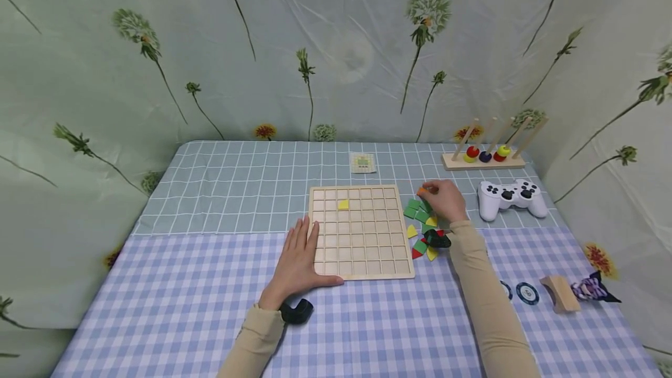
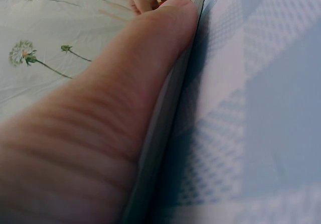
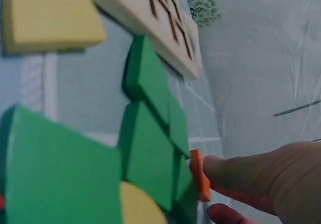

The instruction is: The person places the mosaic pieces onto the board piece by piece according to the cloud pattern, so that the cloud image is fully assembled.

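A wooden grid board (image 1: 362, 239) lies on the table with one yellow tile (image 1: 343, 205) in an upper-row cell. My left hand (image 1: 299, 255) rests at the board's lower left corner, fingers straight along its left side and thumb along the near edge; the thumb (image 2: 150, 48) fills much of the left wrist view. Right of the board, my right hand (image 1: 445, 200) pinches an orange piece (image 3: 200, 175) between thumb and fingers, beside a pile of green squares (image 3: 148, 148). Yellow quarter-round pieces (image 1: 412, 231) and red pieces (image 1: 417, 254) lie nearer me in that pile.
A small pattern card (image 1: 363, 163) lies behind the board. At the right are a peg stand with coloured beads (image 1: 484, 160), a white game controller (image 1: 511, 198), round chips (image 1: 527, 293), a wooden arch block (image 1: 560, 294) and a purple-black figure (image 1: 594, 288).
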The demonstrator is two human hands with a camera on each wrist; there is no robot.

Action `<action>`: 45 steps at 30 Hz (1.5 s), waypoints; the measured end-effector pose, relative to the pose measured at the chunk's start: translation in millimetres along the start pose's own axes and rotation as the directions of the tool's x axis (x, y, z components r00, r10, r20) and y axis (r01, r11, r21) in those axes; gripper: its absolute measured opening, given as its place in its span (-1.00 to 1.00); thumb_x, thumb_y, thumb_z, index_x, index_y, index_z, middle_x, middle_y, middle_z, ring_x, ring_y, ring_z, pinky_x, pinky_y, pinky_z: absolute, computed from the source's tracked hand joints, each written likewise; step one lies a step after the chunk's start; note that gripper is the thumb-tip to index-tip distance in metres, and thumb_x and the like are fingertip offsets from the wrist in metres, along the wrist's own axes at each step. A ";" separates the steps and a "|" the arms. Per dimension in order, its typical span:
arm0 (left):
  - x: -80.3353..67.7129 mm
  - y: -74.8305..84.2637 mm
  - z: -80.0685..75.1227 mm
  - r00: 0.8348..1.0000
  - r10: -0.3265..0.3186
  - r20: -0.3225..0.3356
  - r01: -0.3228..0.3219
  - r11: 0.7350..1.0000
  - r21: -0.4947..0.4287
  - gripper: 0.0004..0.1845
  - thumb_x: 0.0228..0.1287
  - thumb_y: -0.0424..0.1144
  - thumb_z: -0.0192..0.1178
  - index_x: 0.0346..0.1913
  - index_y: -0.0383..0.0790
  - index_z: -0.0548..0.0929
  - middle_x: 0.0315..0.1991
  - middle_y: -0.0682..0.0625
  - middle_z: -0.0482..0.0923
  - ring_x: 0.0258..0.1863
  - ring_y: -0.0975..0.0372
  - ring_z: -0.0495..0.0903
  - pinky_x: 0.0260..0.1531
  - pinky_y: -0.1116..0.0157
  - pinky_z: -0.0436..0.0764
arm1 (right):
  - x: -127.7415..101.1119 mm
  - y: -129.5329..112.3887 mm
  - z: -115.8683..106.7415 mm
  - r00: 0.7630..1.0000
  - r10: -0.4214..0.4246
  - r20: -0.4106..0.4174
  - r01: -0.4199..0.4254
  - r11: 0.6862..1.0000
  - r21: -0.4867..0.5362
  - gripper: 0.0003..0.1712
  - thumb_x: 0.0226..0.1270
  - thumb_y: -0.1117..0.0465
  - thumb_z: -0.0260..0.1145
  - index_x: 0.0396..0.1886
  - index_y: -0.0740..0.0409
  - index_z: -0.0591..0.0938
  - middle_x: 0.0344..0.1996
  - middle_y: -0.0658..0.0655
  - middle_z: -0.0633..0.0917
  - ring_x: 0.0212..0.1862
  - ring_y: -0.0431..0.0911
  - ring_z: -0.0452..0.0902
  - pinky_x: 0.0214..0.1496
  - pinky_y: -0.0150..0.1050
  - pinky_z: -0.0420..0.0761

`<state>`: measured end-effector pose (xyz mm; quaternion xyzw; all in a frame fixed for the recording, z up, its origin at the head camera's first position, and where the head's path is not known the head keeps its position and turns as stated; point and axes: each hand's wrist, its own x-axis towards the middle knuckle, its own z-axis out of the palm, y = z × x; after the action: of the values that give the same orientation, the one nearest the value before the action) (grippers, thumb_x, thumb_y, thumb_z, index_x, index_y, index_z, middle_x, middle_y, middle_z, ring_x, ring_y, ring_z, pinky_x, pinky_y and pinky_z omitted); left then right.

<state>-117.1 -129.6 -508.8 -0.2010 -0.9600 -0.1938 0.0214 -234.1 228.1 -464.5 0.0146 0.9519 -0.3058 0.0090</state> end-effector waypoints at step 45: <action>0.8 0.5 -1.0 1.000 -0.010 0.009 0.010 1.000 -0.004 0.42 -0.30 0.57 0.21 0.48 -0.37 -0.07 0.48 -0.29 -0.29 0.45 -0.03 -0.33 0.39 0.09 -0.29 | -5.2 -87.6 68.5 0.969 -0.244 0.042 0.213 0.908 0.360 -0.86 0.16 0.20 0.44 -0.34 0.17 0.70 -0.43 0.05 0.66 -0.51 -0.10 0.42 -0.51 -0.30 0.41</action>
<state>-117.6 -129.3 -507.6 -0.1972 -0.9606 -0.1951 0.0156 -231.3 116.8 -469.0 -0.1088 0.8755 -0.4707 0.0111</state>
